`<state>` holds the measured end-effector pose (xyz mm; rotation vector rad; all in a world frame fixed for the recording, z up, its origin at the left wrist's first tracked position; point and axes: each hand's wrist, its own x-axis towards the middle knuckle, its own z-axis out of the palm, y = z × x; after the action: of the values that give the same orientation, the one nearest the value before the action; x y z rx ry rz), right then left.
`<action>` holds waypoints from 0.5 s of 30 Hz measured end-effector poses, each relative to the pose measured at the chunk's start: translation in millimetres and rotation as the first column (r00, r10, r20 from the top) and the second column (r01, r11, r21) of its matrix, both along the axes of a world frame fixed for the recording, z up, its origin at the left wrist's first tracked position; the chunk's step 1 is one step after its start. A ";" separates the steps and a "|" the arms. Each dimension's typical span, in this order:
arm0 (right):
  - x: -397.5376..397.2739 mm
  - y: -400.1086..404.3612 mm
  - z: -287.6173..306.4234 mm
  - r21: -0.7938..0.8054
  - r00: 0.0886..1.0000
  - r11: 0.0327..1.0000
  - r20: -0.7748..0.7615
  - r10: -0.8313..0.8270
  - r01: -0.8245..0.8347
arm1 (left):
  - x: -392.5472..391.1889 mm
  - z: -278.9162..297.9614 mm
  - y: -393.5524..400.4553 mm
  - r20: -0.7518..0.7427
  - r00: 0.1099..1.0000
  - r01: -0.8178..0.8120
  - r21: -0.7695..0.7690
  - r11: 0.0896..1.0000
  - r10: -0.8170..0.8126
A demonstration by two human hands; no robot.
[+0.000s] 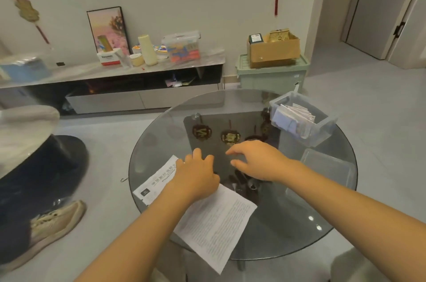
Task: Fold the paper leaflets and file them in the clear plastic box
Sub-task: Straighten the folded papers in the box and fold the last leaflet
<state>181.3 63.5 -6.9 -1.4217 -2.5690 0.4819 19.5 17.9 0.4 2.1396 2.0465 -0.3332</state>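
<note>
A white printed paper leaflet (214, 221) lies unfolded on the round glass table (288, 224), its near corner hanging over the table's front edge. My left hand (196, 175) rests on the leaflet's far part with fingers spread flat. My right hand (255, 159) hovers just right of it above the glass, fingers loosely bent, holding nothing. The clear plastic box (322, 129) stands at the table's far right with several folded leaflets upright inside it.
The box's clear lid (327, 171) lies flat on the glass near the right edge. Dark ornaments (215, 135) show on a shelf under the glass. A person's shoe (55, 224) is on the floor at left. A low cabinet (115, 74) with clutter runs along the far wall.
</note>
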 end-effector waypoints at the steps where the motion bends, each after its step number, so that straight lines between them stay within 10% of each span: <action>1: -2.6 -1.6 -3.1 -0.019 0.999 1.000 0.033 0.024 -0.023 | -5.3 -4.1 -5.1 -0.020 0.999 -0.044 -0.041 0.998 0.043; 15: 2.3 -5.3 -16.8 -0.063 0.974 0.988 0.173 0.148 -0.139 | -28.3 -33.3 13.4 0.090 0.990 0.126 -0.243 0.962 -0.106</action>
<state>183.7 58.2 -23.7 -1.3571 -2.8351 0.4631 -8.7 31.3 -32.8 2.0882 1.7394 -0.4867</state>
